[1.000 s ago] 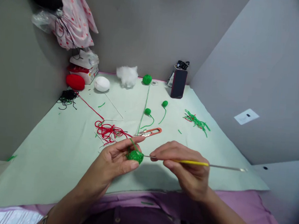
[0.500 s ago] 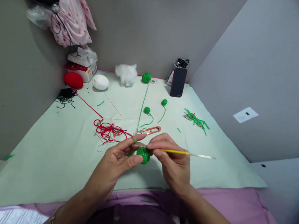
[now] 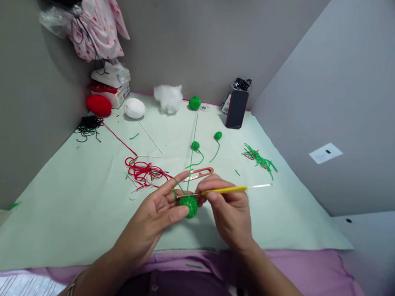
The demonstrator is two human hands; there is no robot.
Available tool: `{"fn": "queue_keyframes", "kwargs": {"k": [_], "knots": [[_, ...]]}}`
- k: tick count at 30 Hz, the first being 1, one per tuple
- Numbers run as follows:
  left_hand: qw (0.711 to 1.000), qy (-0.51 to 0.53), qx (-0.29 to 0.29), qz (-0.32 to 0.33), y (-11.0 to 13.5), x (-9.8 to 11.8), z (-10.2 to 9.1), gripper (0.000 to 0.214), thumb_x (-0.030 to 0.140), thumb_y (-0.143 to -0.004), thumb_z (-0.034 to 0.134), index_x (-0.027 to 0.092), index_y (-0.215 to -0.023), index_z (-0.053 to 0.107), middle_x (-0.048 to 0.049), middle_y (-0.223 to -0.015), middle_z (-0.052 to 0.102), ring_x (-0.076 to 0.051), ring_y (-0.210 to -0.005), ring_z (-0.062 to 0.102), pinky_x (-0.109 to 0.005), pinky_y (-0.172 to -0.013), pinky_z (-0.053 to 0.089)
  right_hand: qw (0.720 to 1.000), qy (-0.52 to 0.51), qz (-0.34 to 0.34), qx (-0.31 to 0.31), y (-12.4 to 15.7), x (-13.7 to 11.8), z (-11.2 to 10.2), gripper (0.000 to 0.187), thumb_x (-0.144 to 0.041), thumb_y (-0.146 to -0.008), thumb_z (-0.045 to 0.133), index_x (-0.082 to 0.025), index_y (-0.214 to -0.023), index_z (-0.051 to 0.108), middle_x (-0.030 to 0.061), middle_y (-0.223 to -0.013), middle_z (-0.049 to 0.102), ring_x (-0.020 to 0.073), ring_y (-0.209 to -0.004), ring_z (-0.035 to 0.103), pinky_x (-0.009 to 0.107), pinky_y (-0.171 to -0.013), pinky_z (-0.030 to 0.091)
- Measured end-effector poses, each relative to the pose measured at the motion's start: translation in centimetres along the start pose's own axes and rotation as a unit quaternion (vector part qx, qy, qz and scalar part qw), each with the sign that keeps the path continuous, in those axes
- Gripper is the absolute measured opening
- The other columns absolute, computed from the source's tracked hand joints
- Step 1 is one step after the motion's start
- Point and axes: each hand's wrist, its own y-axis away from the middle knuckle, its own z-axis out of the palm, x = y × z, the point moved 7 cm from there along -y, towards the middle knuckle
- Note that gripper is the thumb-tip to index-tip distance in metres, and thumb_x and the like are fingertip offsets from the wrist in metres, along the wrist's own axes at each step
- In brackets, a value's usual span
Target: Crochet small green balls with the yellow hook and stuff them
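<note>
My left hand [image 3: 155, 215] pinches a small green crocheted piece [image 3: 188, 205] between thumb and fingers, with green yarn running over the forefinger. That yarn strand [image 3: 193, 147] leads back across the table to a green yarn ball [image 3: 194, 103] by the far wall. My right hand [image 3: 228, 210] grips a crochet hook with a yellow handle [image 3: 224, 190]; the hook's tip is at the green piece and its metal tail points right. Both hands meet above the near part of the pale green table cover [image 3: 74, 211].
Orange thread snips [image 3: 200, 173] lie just behind my hands. A red and white yarn tangle [image 3: 143, 173], two small green pieces [image 3: 195, 146], green scraps [image 3: 260, 160], black yarn [image 3: 89, 124], red ball [image 3: 98, 105], white ball [image 3: 134, 108], stuffing [image 3: 168, 97] and a dark phone [image 3: 236, 109] sit farther back.
My right hand has moved left to the green piece and tilted the hook so its tail points up and right. The left hand turned the piece slightly.
</note>
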Motion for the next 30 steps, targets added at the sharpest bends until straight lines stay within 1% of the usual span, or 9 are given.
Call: {"fn": "queue_keyframes", "kwargs": {"k": [4,8,12,16,18,20,24,27,30], "knots": [[0.999,0.015,-0.026,-0.026,0.0,0.0,0.3,0.074,0.026,-0.084,0.083,0.024,-0.153,0.054,-0.0070,-0.109,0.078,-0.020,-0.105,0.070,-0.032,-0.101,0.047,0.990,-0.117,0.078,-0.009,-0.7,1.1,-0.4,0.013,-0.035,-0.095,0.074,-0.025,-0.094,0.082,0.0004,-0.080,0.070,0.0110,-0.069,0.067,0.023,-0.063,0.058],[0.998,0.020,-0.048,-0.035,0.1,0.0,0.2,0.068,0.029,-0.086,0.078,0.023,-0.150,0.057,-0.0055,-0.097,0.077,-0.016,-0.089,0.068,-0.029,-0.090,0.049,0.986,-0.130,0.104,-0.003,-1.0,0.8,-0.9,0.014,-0.034,-0.095,0.075,-0.023,-0.089,0.082,0.0002,-0.082,0.070,0.0095,-0.065,0.069,0.021,-0.063,0.059],[0.995,0.022,-0.080,-0.048,0.1,0.1,0.4,0.061,0.031,-0.086,0.075,0.020,-0.145,0.064,-0.0054,-0.086,0.075,-0.016,-0.080,0.065,-0.029,-0.083,0.049,0.984,-0.136,0.117,0.003,-1.2,0.3,-1.6,0.023,-0.034,-0.094,0.076,-0.020,-0.075,0.078,0.0015,-0.081,0.069,0.0091,-0.061,0.066,0.022,-0.058,0.057],[0.996,-0.010,-0.089,-0.025,0.0,0.5,0.3,0.055,0.031,-0.088,0.078,0.027,-0.141,0.068,-0.0049,-0.096,0.077,-0.015,-0.087,0.065,-0.027,-0.087,0.048,0.977,-0.151,0.148,0.002,-0.8,0.5,-1.5,0.022,-0.037,-0.094,0.075,-0.021,-0.081,0.078,0.0001,-0.075,0.067,0.0089,-0.056,0.059,0.022,-0.053,0.052],[0.996,-0.039,-0.077,0.001,-0.2,0.6,0.2,0.056,0.028,-0.087,0.081,0.033,-0.141,0.067,-0.0034,-0.104,0.076,-0.015,-0.097,0.066,-0.026,-0.091,0.047,0.984,-0.128,0.127,-0.004,-0.5,0.5,-1.1,0.019,-0.039,-0.094,0.075,-0.023,-0.085,0.080,-0.0005,-0.073,0.067,0.0101,-0.058,0.059,0.024,-0.054,0.050],[0.996,-0.063,-0.056,0.023,-0.3,0.7,-0.1,0.062,0.023,-0.085,0.084,0.039,-0.141,0.066,-0.0015,-0.110,0.074,-0.016,-0.106,0.066,-0.027,-0.095,0.047,0.995,-0.067,0.072,-0.002,-0.2,0.0,-0.7,0.016,-0.038,-0.094,0.076,-0.025,-0.089,0.082,0.0011,-0.075,0.071,0.0132,-0.066,0.062,0.026,-0.060,0.051],[0.994,-0.104,-0.014,0.041,-0.3,0.7,-0.6,0.066,0.019,-0.080,0.087,0.044,-0.138,0.067,0.0015,-0.111,0.072,-0.017,-0.109,0.066,-0.030,-0.102,0.047,0.999,0.025,-0.030,-0.001,0.0,-1.3,0.2,0.013,-0.033,-0.097,0.073,-0.028,-0.096,0.084,0.0041,-0.088,0.079,0.0187,-0.086,0.069,0.033,-0.076,0.054],[0.986,-0.155,0.008,0.056,-0.2,1.1,-0.8,0.064,0.019,-0.076,0.090,0.042,-0.133,0.071,0.0016,-0.105,0.072,-0.020,-0.118,0.063,-0.035,-0.112,0.041,0.997,0.049,-0.053,-0.029,0.2,-1.6,0.7,0.013,-0.029,-0.098,0.072,-0.028,-0.102,0.084,0.0046,-0.091,0.081,0.0197,-0.090,0.072,0.035,-0.080,0.055],[0.972,-0.218,0.034,0.082,-0.1,1.8,-0.9,0.058,0.019,-0.074,0.091,0.039,-0.126,0.076,0.0006,-0.110,0.072,-0.024,-0.126,0.059,-0.038,-0.120,0.033,0.999,0.020,-0.030,-0.016,0.3,-0.9,0.3,0.012,-0.031,-0.097,0.073,-0.028,-0.100,0.084,0.0045,-0.090,0.081,0.0172,-0.080,0.071,0.032,-0.072,0.056]]}}
